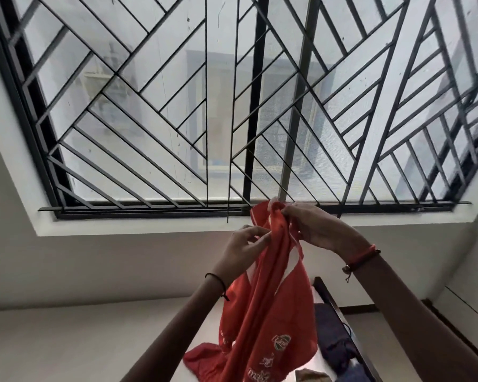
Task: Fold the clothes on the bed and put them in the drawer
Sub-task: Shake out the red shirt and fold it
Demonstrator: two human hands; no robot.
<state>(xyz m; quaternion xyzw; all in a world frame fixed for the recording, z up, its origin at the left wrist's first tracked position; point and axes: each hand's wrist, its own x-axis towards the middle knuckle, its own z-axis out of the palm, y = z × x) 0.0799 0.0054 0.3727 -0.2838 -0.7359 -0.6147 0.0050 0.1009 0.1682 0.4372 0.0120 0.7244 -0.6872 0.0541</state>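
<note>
Window grille [232, 106], white wall [94, 271], red jersey [265, 312] held aloft, dark clothes [331, 340] on bed [327, 295]

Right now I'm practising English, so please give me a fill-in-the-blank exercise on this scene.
The left hand and right hand hold a red shirt before a barred ____.
The red wristband sits on the ____ wrist.
The black wristband sits on the ____ wrist.
Missing words: window, right, left.

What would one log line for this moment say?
left hand: pinches shirt | right hand: grips shirt top | shirt: hanging, unfolded | behind: window
</note>
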